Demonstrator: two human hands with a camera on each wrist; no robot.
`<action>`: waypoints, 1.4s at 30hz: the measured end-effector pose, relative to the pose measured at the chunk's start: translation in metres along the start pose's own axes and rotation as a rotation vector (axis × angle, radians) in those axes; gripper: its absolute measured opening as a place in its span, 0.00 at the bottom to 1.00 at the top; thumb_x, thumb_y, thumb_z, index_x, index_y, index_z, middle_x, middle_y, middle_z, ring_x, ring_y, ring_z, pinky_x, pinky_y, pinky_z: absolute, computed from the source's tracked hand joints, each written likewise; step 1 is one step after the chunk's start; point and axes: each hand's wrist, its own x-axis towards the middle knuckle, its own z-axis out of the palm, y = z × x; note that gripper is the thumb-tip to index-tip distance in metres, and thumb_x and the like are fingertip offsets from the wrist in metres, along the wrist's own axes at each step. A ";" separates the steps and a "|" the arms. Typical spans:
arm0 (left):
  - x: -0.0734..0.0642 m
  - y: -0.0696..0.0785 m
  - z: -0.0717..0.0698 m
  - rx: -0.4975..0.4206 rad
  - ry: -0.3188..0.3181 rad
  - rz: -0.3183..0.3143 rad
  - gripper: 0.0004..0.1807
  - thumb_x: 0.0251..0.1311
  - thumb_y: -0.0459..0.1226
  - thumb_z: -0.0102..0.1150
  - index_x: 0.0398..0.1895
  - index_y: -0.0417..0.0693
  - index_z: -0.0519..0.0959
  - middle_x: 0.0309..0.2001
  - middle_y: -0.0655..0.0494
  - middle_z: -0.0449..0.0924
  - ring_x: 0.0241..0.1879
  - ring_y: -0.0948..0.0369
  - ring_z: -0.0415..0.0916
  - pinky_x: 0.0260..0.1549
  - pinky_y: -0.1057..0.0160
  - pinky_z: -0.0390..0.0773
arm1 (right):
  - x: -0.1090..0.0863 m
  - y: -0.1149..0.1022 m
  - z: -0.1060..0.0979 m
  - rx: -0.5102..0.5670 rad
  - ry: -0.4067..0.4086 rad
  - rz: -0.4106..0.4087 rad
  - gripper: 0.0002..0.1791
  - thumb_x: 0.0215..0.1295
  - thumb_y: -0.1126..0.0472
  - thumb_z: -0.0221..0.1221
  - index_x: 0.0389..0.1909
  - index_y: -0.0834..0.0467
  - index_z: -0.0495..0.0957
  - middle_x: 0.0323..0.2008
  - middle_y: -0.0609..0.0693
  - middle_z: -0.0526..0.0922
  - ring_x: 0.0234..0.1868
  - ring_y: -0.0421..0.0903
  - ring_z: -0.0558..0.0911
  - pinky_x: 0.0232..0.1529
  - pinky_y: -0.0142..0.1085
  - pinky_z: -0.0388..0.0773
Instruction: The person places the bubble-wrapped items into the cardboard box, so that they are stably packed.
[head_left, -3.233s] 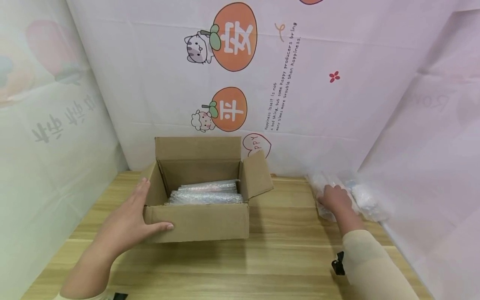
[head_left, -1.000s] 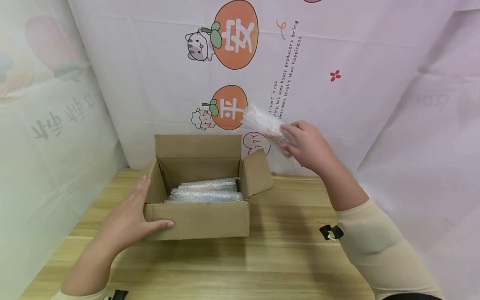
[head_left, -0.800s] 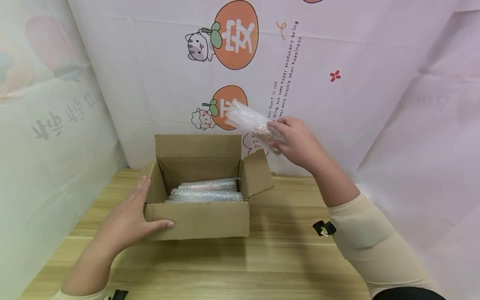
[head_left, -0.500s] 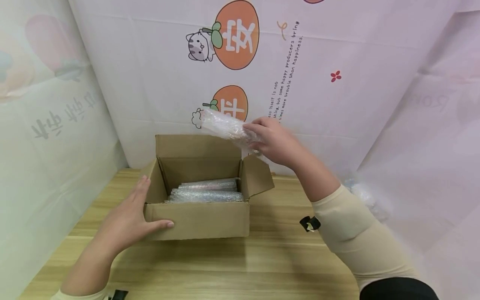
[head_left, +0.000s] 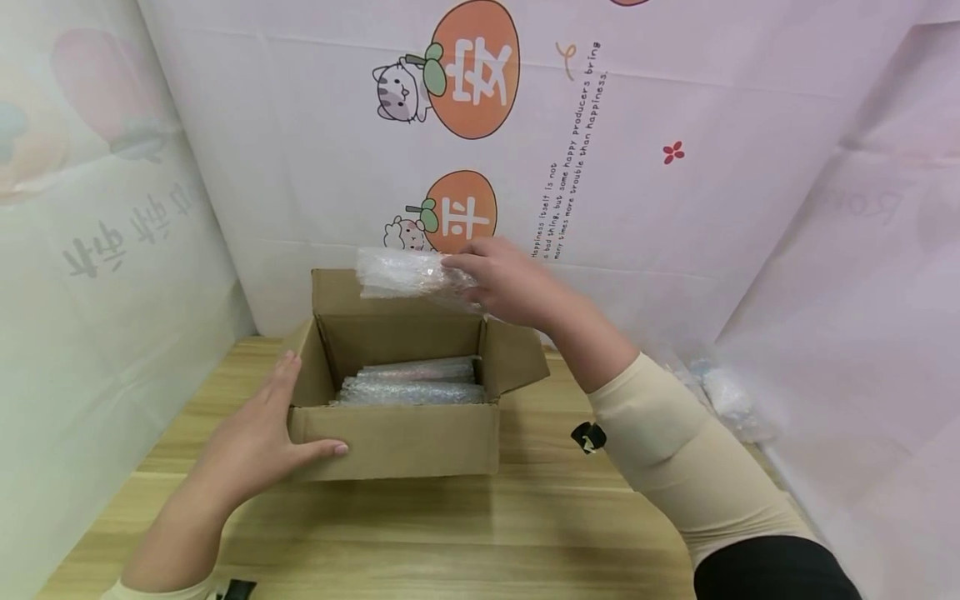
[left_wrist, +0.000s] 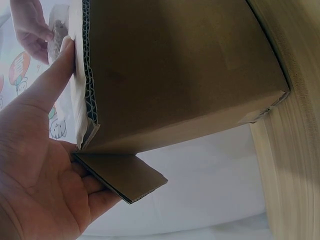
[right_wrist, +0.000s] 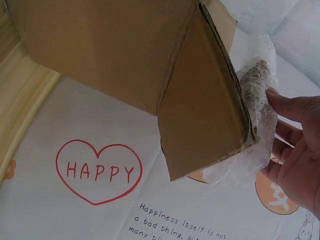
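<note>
An open-topped cardboard box stands on the wooden table. My left hand holds its near left corner, thumb along the front and fingers at the left flap. In my right hand I pinch a clear bubble-wrapped package above the box's back flap. The right wrist view shows something brownish inside this package's wrap; its kind cannot be made out. Bubble-wrapped packages lie side by side inside the box. The right flap stands out just beside my right hand.
More clear-wrapped packages lie at the table's right edge, partly behind my right sleeve. White printed cloth walls the table at the back and both sides. Bare wood shows in front of the box.
My right hand has picked up a wrapped package from the right side, lifted it and carried it left to above the box. The left hand and box have stayed put.
</note>
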 end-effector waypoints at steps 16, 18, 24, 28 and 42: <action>0.002 0.000 0.001 0.007 0.000 -0.002 0.75 0.39 0.79 0.55 0.79 0.47 0.32 0.79 0.46 0.32 0.72 0.34 0.51 0.58 0.28 0.62 | 0.026 -0.018 0.045 -0.022 -0.183 -0.028 0.26 0.66 0.60 0.62 0.65 0.47 0.74 0.53 0.47 0.76 0.51 0.43 0.73 0.50 0.34 0.75; 0.002 0.000 0.000 0.007 -0.002 -0.001 0.75 0.39 0.79 0.55 0.79 0.47 0.32 0.79 0.46 0.32 0.72 0.34 0.51 0.59 0.28 0.62 | 0.026 -0.017 0.052 -0.018 -0.206 -0.015 0.26 0.66 0.60 0.63 0.65 0.47 0.74 0.54 0.46 0.75 0.53 0.43 0.73 0.52 0.34 0.75; 0.002 0.000 0.000 0.004 -0.007 0.002 0.75 0.39 0.79 0.54 0.79 0.47 0.32 0.79 0.46 0.31 0.73 0.35 0.49 0.60 0.29 0.61 | 0.026 -0.016 0.065 0.004 -0.247 -0.011 0.26 0.65 0.60 0.64 0.64 0.47 0.74 0.55 0.46 0.75 0.56 0.43 0.72 0.55 0.36 0.75; 0.002 -0.001 0.001 0.003 -0.003 0.004 0.74 0.40 0.79 0.54 0.79 0.47 0.32 0.79 0.46 0.32 0.72 0.34 0.51 0.58 0.28 0.63 | 0.026 -0.017 0.072 -0.013 -0.292 -0.020 0.25 0.66 0.58 0.63 0.65 0.49 0.74 0.56 0.48 0.74 0.58 0.45 0.72 0.56 0.38 0.75; 0.001 0.000 0.000 -0.007 -0.004 0.008 0.74 0.40 0.78 0.55 0.79 0.45 0.33 0.79 0.45 0.32 0.72 0.35 0.51 0.60 0.29 0.62 | 0.027 -0.029 0.091 -0.120 -0.346 -0.007 0.20 0.67 0.60 0.61 0.60 0.51 0.78 0.51 0.50 0.77 0.54 0.48 0.75 0.55 0.38 0.76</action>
